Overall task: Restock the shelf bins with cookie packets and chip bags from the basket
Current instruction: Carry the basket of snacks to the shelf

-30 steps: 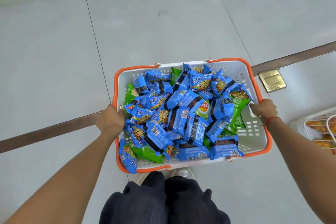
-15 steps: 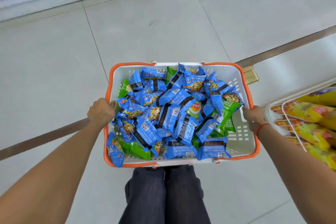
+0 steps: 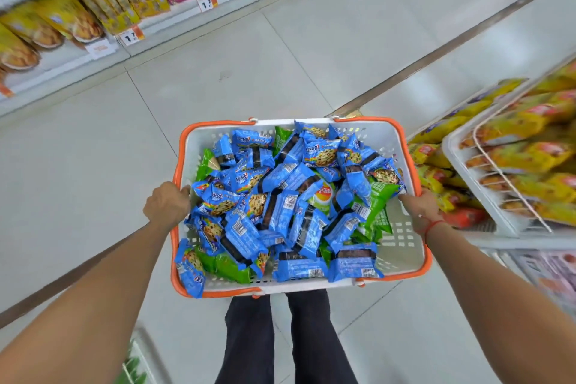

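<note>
A white basket (image 3: 402,246) with an orange rim is carried in front of me at waist height. It is heaped with several blue cookie packets (image 3: 280,212) and green chip bags (image 3: 375,206). My left hand (image 3: 166,201) grips the basket's left rim. My right hand (image 3: 417,201) grips the right rim, a red cord on its wrist. One blue packet (image 3: 190,268) hangs over the near left corner.
White wire shelf bins (image 3: 486,184) full of yellow and orange snack bags stand close on the right. A shelf (image 3: 118,9) with yellow and pink packs and price tags runs along the far left. Grey tiled floor (image 3: 280,65) lies between them. My dark trouser legs (image 3: 280,337) show below the basket.
The view has tilted up and swung: the far shelf and the right-hand bins have come into sight. Both hands keep their grip on the basket rim.
</note>
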Demonstrator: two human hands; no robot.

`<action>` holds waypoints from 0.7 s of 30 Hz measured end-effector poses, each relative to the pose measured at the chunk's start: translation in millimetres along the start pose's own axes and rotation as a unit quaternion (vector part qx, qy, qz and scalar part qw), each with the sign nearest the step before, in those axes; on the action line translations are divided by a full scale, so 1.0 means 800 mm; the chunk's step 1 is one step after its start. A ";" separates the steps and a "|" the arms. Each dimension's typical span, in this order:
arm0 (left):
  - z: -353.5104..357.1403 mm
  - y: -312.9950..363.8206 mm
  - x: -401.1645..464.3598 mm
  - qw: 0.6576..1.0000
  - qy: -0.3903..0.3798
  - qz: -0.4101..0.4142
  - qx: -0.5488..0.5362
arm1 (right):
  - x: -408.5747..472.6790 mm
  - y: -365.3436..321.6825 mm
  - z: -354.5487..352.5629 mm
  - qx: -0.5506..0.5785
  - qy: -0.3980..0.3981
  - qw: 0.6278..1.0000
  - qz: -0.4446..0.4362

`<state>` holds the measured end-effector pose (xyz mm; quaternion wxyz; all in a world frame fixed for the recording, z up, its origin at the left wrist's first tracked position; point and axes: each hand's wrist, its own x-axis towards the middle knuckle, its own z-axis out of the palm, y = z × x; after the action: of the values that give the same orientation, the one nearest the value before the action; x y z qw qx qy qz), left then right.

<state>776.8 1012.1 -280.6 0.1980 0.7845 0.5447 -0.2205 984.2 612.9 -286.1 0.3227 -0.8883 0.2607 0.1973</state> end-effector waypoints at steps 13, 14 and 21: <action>-0.032 0.019 -0.071 0.988 0.000 0.124 0.088 | -0.118 0.126 -0.068 0.078 0.087 0.986 0.116; -0.031 0.019 -0.075 0.987 0.000 0.133 0.095 | -0.124 0.137 -0.071 0.085 0.086 0.985 0.122; -0.009 0.031 -0.126 0.973 -0.004 0.189 0.134 | -0.173 0.230 -0.107 0.127 0.113 0.972 0.164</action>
<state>769.8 930.5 -216.1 0.1320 0.8916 0.3514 -0.2534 782.5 481.0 -239.5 0.3648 -0.8017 0.4602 0.1111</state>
